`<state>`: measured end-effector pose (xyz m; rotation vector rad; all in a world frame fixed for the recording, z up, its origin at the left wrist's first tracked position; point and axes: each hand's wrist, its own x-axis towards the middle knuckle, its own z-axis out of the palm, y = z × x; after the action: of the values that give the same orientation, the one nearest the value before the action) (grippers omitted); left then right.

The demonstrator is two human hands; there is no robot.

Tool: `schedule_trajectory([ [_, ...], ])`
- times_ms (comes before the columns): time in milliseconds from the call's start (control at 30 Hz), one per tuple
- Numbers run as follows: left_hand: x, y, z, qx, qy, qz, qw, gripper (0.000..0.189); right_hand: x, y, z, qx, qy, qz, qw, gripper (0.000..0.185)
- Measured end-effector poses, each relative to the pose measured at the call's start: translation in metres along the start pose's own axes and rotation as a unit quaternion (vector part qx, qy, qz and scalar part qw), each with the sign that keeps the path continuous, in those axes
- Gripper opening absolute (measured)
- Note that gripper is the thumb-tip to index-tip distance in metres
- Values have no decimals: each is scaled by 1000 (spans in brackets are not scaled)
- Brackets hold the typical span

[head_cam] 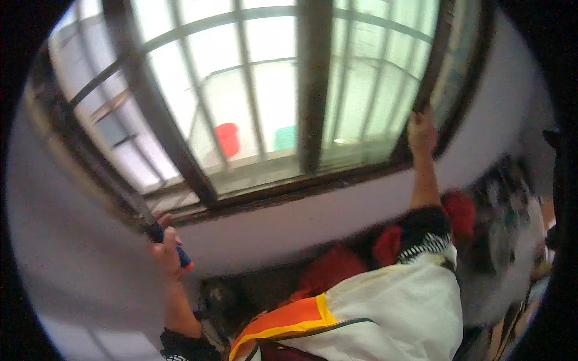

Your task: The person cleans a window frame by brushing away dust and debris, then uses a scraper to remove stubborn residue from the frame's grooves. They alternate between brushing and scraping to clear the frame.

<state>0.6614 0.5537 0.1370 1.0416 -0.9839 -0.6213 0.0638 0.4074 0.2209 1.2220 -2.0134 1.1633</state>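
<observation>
My left hand (167, 252) is closed around a hand tool (184, 257) with a dark blue handle and an orange end. A narrow grey blade (143, 208) runs from it toward the lower left corner of the window frame (257, 196). Blur hides the blade's exact kind and whether its tip touches the frame. Farther right, my right hand (423, 134) is raised, its fingers curled on the dark upright edge of the right window sash (426, 85). The sash glass (370, 99) looks greenish.
Metal bars (248, 81) stand behind the window. Beyond them are a red bucket (228, 139) and a teal container (285, 137). Red cloth-like items (332, 266) lie below the pale wall (289, 230). Blurred clutter (501, 216) is on the right.
</observation>
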Motion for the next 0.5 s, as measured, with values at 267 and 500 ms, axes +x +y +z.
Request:
schedule_trajectory([
  [267,37,-17,118,4,-146,21,989,56,27,44,13,8,-35,174,984,63],
  [500,-2,-40,129,137,-201,27,970,52,30,81,4,64,38,201,977,59],
])
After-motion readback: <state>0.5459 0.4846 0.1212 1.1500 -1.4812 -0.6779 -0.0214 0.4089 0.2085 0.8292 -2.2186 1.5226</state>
